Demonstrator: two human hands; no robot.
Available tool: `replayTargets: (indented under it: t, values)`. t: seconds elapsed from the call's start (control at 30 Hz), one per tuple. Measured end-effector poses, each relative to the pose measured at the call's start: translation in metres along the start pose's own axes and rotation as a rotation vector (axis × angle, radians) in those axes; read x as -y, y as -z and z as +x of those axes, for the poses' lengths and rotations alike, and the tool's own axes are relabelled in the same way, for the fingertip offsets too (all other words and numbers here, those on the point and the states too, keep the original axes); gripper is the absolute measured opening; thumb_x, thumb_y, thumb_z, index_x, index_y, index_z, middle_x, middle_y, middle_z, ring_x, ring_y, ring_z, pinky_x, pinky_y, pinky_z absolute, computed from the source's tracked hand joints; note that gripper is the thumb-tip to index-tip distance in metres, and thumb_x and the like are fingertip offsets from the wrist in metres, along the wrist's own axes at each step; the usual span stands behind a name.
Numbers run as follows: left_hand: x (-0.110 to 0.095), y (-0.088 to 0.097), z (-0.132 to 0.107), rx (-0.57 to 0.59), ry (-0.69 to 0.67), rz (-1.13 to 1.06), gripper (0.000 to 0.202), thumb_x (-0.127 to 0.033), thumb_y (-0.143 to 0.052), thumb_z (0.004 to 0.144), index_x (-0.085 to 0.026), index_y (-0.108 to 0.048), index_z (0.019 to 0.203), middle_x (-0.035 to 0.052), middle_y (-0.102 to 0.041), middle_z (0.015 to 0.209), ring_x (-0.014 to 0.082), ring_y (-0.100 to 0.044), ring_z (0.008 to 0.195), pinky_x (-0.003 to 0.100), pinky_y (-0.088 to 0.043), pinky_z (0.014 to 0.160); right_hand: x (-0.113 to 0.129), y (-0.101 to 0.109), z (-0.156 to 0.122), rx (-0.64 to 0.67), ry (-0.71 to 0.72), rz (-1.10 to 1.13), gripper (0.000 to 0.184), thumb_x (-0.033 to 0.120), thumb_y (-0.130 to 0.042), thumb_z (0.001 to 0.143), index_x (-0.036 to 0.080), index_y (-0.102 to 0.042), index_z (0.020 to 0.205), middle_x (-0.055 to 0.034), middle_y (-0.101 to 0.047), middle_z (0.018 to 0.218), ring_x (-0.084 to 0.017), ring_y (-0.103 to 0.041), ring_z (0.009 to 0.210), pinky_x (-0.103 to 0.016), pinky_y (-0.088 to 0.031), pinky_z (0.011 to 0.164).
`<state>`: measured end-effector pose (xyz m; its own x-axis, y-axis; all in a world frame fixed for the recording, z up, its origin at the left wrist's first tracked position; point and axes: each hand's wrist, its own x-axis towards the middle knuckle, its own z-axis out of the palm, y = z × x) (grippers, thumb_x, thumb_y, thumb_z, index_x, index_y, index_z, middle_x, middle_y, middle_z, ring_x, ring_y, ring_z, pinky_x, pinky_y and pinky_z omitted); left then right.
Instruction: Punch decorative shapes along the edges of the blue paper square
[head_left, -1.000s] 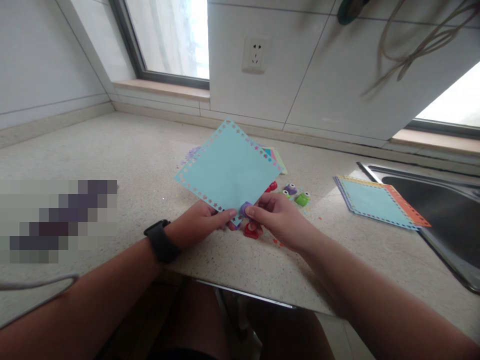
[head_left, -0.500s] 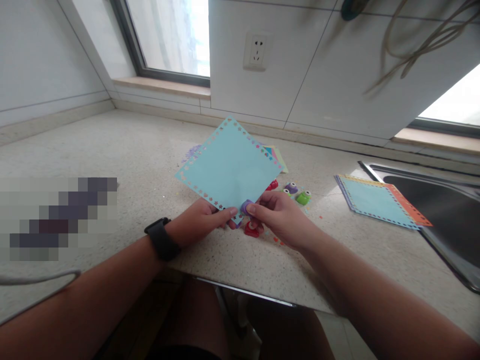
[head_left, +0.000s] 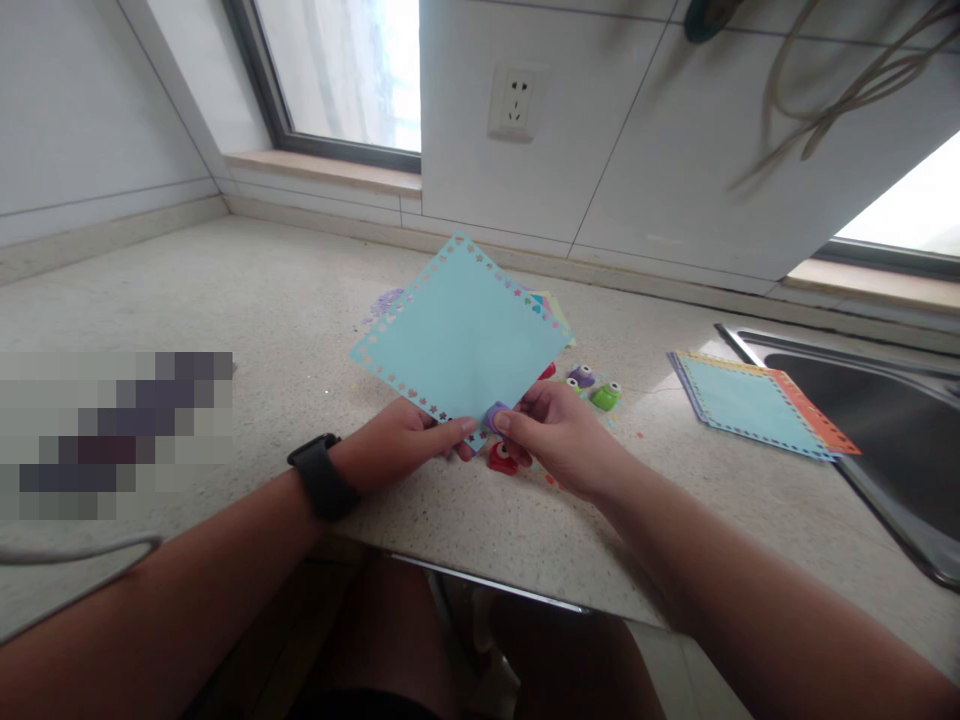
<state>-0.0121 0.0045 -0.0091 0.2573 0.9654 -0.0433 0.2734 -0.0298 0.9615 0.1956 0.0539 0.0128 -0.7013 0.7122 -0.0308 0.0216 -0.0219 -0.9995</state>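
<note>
A light blue paper sheet (head_left: 461, 335) with small shapes punched along its edges is held tilted above the speckled countertop (head_left: 225, 300). My left hand (head_left: 401, 440), with a black watch on its wrist, pinches the sheet's near corner. My right hand (head_left: 559, 435) is closed on a small purple punch (head_left: 495, 413) that sits on that same corner. A red punch (head_left: 501, 458) lies on the counter just under my hands.
Purple and green punches (head_left: 592, 385) lie behind my right hand. A stack of punched coloured sheets (head_left: 757, 400) lies to the right, beside a steel sink (head_left: 885, 400). More coloured paper (head_left: 551, 310) lies behind the blue sheet. A wall socket (head_left: 514, 100) is above.
The blue sheet has shifted slightly and the purple punch has crept a little along its near edge. Both hands keep their grip.
</note>
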Motion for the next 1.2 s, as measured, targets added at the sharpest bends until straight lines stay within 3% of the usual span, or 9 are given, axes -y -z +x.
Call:
replayTargets:
  t: [0.2,0.5,0.7,0.87,0.93,1.2]
  values:
    - [-0.002,-0.001,0.000,-0.005,-0.001,-0.041,0.032,-0.039,-0.061,0.089,-0.019,-0.062,0.063,0.0016,-0.073,0.070,0.0146,-0.064,0.067,0.027,-0.051,0.067,-0.002,0.001,0.000,0.016,0.004,0.037,0.030,0.043,-0.075,0.083,0.015,-0.062,0.085,-0.0012,-0.064,0.069,-0.010,-0.053,0.051,-0.025,-0.044,0.050]
    - [0.004,0.002,-0.001,-0.071,0.033,-0.050,0.038,-0.044,-0.061,0.088,-0.018,-0.061,0.060,0.0025,-0.068,0.066,0.0163,-0.061,0.066,0.030,-0.047,0.068,0.009,0.024,-0.005,-0.122,0.025,0.044,0.025,0.039,-0.071,0.086,0.017,-0.061,0.079,0.0011,-0.059,0.067,-0.010,-0.053,0.052,-0.022,-0.039,0.044]
    - [0.002,0.002,0.000,-0.105,0.074,-0.050,0.039,-0.044,-0.058,0.088,-0.017,-0.063,0.061,-0.0007,-0.060,0.058,0.0116,-0.046,0.053,0.027,-0.037,0.054,0.017,0.038,-0.010,-0.144,-0.019,-0.345,0.028,0.045,-0.064,0.089,0.017,-0.066,0.086,0.0007,-0.057,0.061,-0.012,-0.051,0.054,-0.025,-0.038,0.047]
    - [-0.001,0.002,0.002,-0.076,0.081,-0.186,0.031,-0.040,-0.058,0.087,-0.013,-0.072,0.079,-0.0004,-0.062,0.060,0.0096,-0.041,0.048,0.025,-0.033,0.050,0.022,0.040,-0.014,-0.001,0.017,-0.773,0.026,0.040,-0.061,0.091,0.018,-0.070,0.081,0.0014,-0.055,0.063,-0.012,-0.045,0.057,-0.027,-0.033,0.052]
    - [-0.002,0.003,0.002,-0.069,0.073,-0.209,0.033,-0.041,-0.057,0.087,-0.012,-0.072,0.078,0.0008,-0.063,0.061,0.0092,-0.042,0.048,0.025,-0.032,0.050,0.025,0.040,-0.016,0.065,0.016,-0.895,0.022,0.036,-0.061,0.091,0.019,-0.071,0.081,0.0015,-0.056,0.063,-0.012,-0.046,0.057,-0.027,-0.032,0.053]
    - [-0.001,0.004,0.003,-0.069,0.064,-0.202,0.036,-0.038,-0.053,0.089,-0.011,-0.076,0.082,0.0014,-0.061,0.060,0.0096,-0.039,0.049,0.025,-0.030,0.051,0.024,0.041,-0.018,0.178,0.020,-1.095,0.026,0.039,-0.060,0.092,0.021,-0.075,0.080,-0.0022,-0.068,0.068,-0.014,-0.055,0.060,-0.029,-0.035,0.059]
